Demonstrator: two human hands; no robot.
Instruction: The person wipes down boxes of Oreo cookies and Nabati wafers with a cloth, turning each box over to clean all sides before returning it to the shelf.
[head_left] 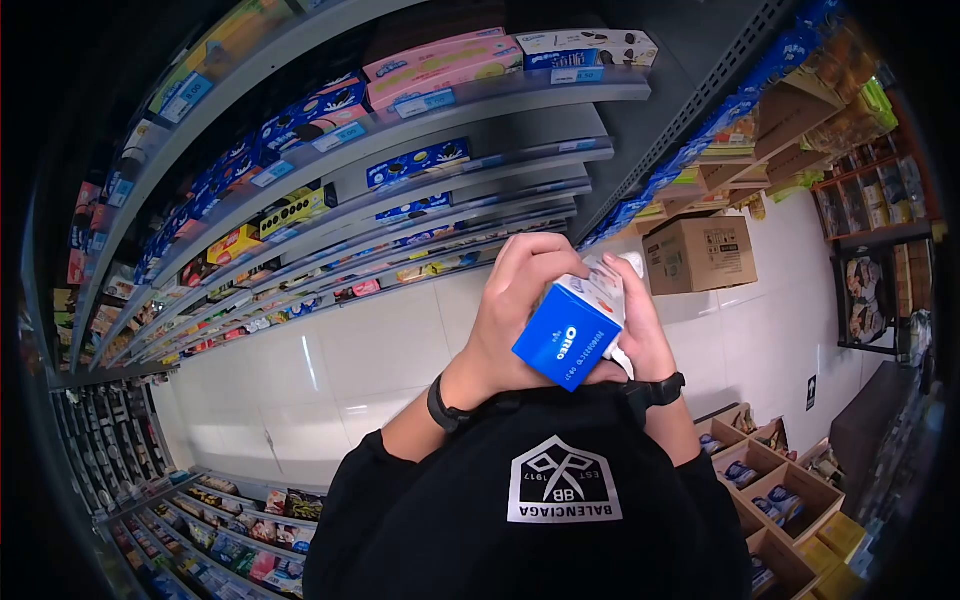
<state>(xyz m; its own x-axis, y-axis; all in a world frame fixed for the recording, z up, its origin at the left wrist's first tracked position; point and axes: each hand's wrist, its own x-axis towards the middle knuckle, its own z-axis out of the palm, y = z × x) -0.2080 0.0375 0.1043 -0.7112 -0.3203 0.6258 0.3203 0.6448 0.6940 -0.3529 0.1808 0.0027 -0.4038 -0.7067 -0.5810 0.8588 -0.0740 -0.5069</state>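
A blue and white Oreo box [567, 337] is held close to the chest, its blue end facing the camera. My left hand [515, 315] wraps round the box's left side, fingers bent over its top. On the right side, my right hand [645, 325] is closed round the box and a white item [622, 362] beside it, which is partly hidden. Both wrists wear dark bands.
Long shelves [500, 98] of boxed snacks run along the upper left. A cardboard box [700, 253] stands on the pale floor ahead to the right. Wooden bins [757, 470] of packets are at lower right, more shelves [250, 535] at lower left.
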